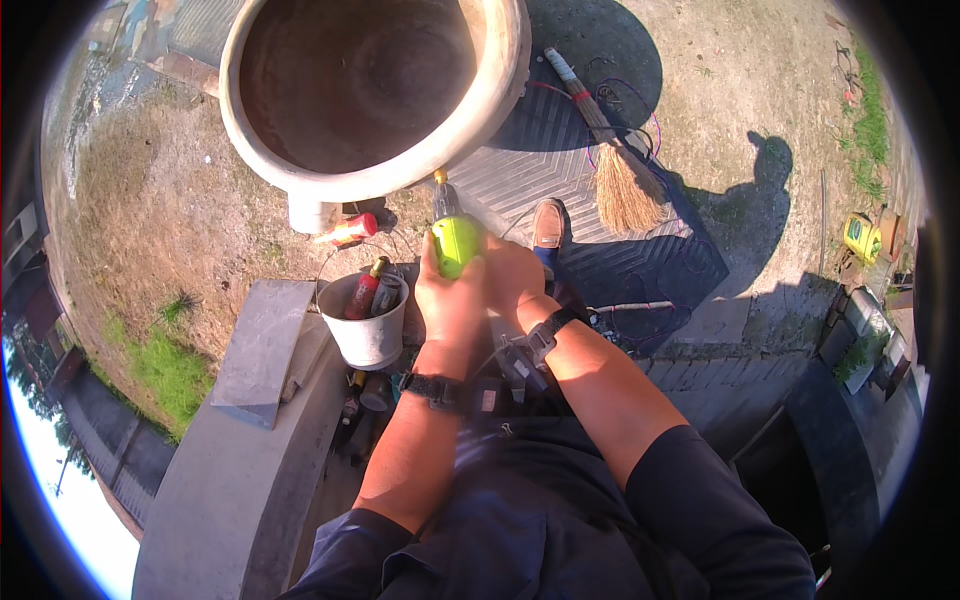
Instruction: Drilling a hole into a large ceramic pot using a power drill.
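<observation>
A lime-green hand-held power tool (458, 247) is gripped by both my hands. Its dark nose ends in a yellowish tip, close below the rim of a large round clay pot (370, 188); I cannot tell whether it touches. My left hand (447, 298) wraps the tool's left side, thumb up along the body. Around its right and rear closes my right hand (513, 272), slightly blurred, its fingers partly hidden. The wide mouth of the pot shows a brown, hollow inside.
Left of my arms stands a white bucket (368, 335) with red-and-black tools inside, beside a grey slab (262, 350) on a ledge. A red bottle-like thing (350, 229) lies under the pot. To the right, a straw broom (622, 185) and cords lie on a ribbed dark mat (640, 265).
</observation>
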Demonstrator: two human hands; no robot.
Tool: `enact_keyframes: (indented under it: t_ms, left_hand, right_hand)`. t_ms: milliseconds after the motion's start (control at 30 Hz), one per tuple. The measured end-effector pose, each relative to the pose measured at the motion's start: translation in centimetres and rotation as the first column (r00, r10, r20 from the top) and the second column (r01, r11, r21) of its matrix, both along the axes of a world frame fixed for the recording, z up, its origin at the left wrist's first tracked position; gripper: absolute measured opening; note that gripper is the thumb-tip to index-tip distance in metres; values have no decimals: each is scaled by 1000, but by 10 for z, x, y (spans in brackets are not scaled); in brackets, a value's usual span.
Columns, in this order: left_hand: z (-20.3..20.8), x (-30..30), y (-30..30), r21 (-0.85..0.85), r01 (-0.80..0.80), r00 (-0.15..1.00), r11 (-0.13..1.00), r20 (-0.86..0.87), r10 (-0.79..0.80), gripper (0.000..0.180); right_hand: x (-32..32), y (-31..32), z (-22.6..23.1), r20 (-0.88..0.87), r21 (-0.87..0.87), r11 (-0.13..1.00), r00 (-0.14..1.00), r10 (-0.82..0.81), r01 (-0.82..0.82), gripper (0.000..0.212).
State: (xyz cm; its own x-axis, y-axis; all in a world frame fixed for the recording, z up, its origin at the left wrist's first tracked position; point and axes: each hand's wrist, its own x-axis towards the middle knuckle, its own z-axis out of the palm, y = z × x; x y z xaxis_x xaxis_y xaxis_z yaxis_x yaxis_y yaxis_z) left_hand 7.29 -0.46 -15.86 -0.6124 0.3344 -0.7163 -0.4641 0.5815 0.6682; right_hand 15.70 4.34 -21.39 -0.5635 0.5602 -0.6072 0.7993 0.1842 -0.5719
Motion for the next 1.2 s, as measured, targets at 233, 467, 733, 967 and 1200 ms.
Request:
enact_keyframes:
  t_ms: [233, 467, 733, 967, 1200]
  left_hand:
    - [-1, -1, -2, -18, 43, 999, 999, -31, -44, 79]
    - [3, -1, 2, -11, -4, 1000, 1000, 3, 4, 79]
    - [-7, -1, -5, -33, 35, 998, 999, -48, -36, 79]
    - [-14, -1, -9, -16, 44, 997, 999, -59, -45, 79]
    - [-16, -2, -11, -57, 111, 986, 992, -115, -117, 80]
  right_hand:
    - [1, -2, -4, -2, -2, 1000, 1000, 9, -9, 23]
    - [1, -1, -2, -11, 2, 1000, 1000, -11, 11, 21]
    - [-2, 4, 9, 29, -8, 1000, 1000, 4, -3, 21]
    - [-2, 2, 3, 39, -19, 1000, 999, -1, 1, 21]
    - [-1, 2, 1, 80, -30, 999, 996, 37, -34, 29]
